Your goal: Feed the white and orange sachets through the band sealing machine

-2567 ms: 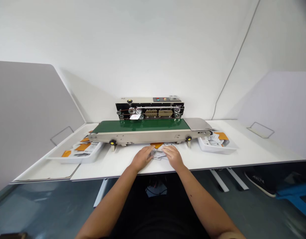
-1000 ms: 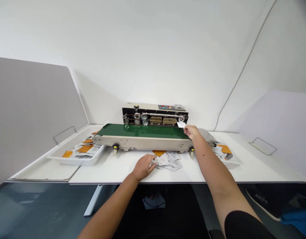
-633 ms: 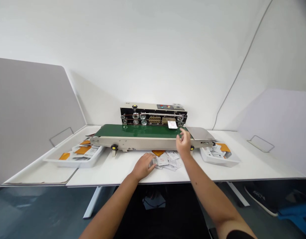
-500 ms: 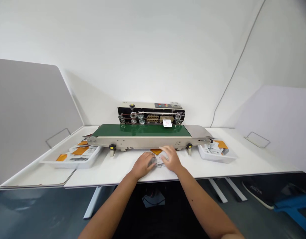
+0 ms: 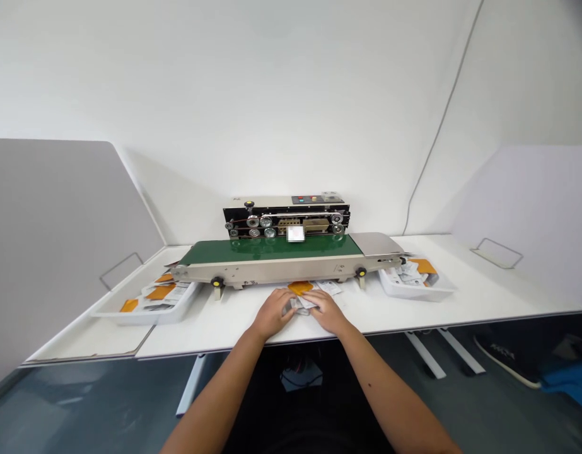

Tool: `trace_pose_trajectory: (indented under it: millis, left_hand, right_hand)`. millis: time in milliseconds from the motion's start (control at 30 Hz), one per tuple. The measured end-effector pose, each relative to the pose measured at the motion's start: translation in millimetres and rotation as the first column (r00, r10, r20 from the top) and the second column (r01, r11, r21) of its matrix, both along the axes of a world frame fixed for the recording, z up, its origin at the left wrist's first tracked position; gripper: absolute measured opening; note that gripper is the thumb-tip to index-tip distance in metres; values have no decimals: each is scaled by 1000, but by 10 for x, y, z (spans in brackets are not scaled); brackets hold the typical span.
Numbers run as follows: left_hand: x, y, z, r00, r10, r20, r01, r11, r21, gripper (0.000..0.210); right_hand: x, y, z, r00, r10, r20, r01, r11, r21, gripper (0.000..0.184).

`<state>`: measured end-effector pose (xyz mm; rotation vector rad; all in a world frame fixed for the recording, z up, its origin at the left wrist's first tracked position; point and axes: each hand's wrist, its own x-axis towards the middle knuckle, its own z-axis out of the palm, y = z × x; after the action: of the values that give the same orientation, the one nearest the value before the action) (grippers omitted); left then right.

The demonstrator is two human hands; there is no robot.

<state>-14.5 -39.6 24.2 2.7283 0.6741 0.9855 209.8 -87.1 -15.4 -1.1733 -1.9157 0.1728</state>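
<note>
White surface (image 5: 484,293) fills mid-frame, sealer machine (image 5: 285,243) dead center against bare white walls. Left hand (image 5: 272,311) and right hand (image 5: 326,310), each grip clamped on the sachets (image 5: 302,304).

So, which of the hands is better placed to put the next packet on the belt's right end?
Probably the right hand: it rests on the packet pile, nearer the belt's right end. The left hand also touches the pile but would have to cross over.

Both hands, left (image 5: 272,311) and right (image 5: 327,311), rest on sachets (image 5: 304,304) before the sealer (image 5: 287,246).
</note>
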Motion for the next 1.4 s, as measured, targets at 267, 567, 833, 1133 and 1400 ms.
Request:
trace_pose_trajectory:
  millis: [267,567,833,1133,1400]
  left_hand:
    - [-7,18,-18,1000,31,-1,-31,999,-26,27]
    - [-54,27,-56,993,-2,118,27,977,-210,52]
    - [-84,40,-41,990,-56,131,107,899,-425,33]
    - [-95,82,-36,980,42,193,70,839,-539,23]
    - [-91,103,-29,974,69,216,75,798,-597,25]
  right_hand:
    - [42,-88,107,967,-72,-243,96,992,87,40]
    - [31,-159,70,925,-84,-370,81,996,-25,39]
    - [-2,-147,6,938,27,-346,-97,977,-187,28]
    - [-20,-159,105,965,-8,-261,-57,969,-241,19]
    - [-3,-140,164,949,-54,-312,-24,970,-243,22]
